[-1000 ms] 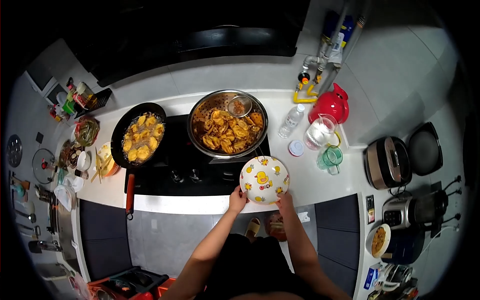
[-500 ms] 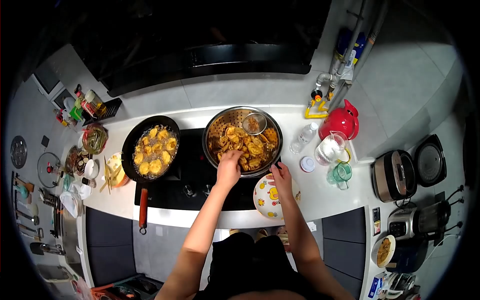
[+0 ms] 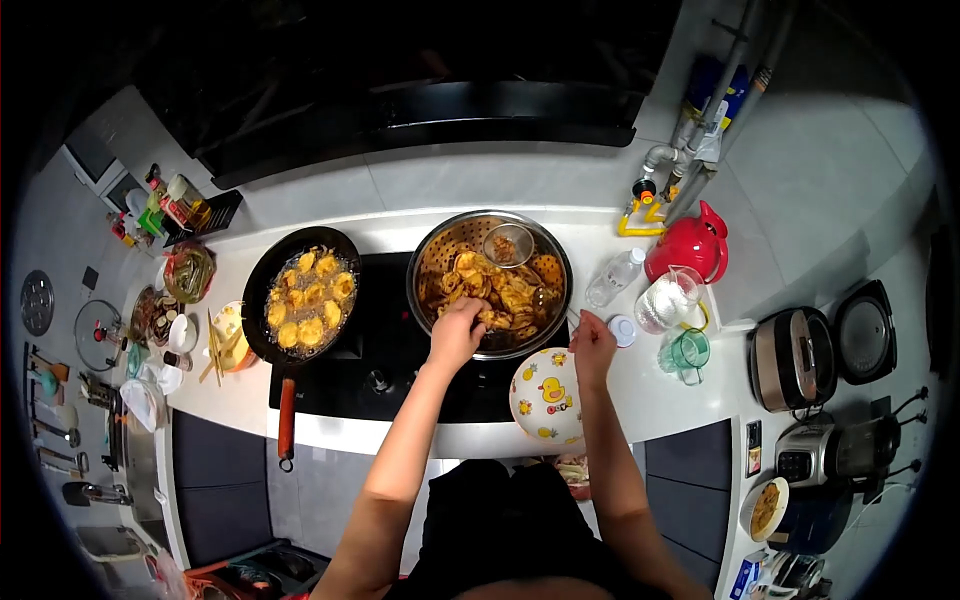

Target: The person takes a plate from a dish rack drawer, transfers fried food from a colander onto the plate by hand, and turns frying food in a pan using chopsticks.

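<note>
My left hand (image 3: 458, 330) reaches over the near rim of a perforated metal colander (image 3: 438, 248) heaped with golden-brown fried pieces (image 3: 510, 288). Its fingers are drawn together at the pieces; what is between them is hidden. Just right of the rim, my right hand (image 3: 594, 343) is closed on a thin handle, largely hidden, that points towards the colander. A small round mesh strainer (image 3: 508, 246) rests at the back of the colander, with brown bits in it. Below the colander lies a white round plate or lid (image 3: 547, 407) with duck and pineapple prints.
A pan (image 3: 262, 338) of bubbling oil and frying pieces stands left, its handle (image 3: 287, 420) jutting past the counter edge. Right of the colander are a plastic bottle (image 3: 615, 277), a white cap (image 3: 622, 331), a glass jug (image 3: 668, 302), a green glass (image 3: 684, 352) and a red kettle (image 3: 687, 247).
My right hand has moved right, away from the colander's near rim, uncovering more of the printed plate or lid. My left hand stays at the fried pieces, with a slight shift.
</note>
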The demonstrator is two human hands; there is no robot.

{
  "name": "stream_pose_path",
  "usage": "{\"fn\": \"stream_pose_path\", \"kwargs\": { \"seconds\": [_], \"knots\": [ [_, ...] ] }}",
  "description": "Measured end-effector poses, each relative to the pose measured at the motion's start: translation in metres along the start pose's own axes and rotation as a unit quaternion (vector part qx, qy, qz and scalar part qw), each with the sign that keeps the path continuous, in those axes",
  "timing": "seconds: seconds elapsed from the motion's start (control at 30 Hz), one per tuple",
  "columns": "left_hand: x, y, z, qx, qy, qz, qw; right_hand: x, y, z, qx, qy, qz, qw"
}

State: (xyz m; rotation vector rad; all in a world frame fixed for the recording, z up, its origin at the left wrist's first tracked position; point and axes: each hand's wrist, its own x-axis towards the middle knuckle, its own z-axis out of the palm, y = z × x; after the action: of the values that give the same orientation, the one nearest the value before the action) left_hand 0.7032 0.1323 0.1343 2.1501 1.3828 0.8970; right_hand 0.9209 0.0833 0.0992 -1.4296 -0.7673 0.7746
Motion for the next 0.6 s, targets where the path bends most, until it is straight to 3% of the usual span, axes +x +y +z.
{"fn": "stream_pose_path", "kwargs": {
  "seconds": [0.1,0.27,0.43,0.6],
  "knots": [
    [-0.015,0.009,0.002,-0.029,0.09,0.033,0.995,0.006,-0.008,-0.004,0.021,0.021,0.016,0.999],
    [-0.061,0.027,0.024,-0.027,0.18,0.097,0.979,0.009,0.004,-0.009,-0.016,0.01,-0.071,0.997],
    [-0.109,0.037,0.066,-0.027,0.11,0.133,0.985,0.011,0.008,-0.02,-0.003,-0.042,-0.044,0.998],
    [-0.134,0.017,0.115,0.01,0.02,0.062,0.998,0.015,0.007,-0.023,0.051,-0.069,0.034,0.996]
  ]
}}
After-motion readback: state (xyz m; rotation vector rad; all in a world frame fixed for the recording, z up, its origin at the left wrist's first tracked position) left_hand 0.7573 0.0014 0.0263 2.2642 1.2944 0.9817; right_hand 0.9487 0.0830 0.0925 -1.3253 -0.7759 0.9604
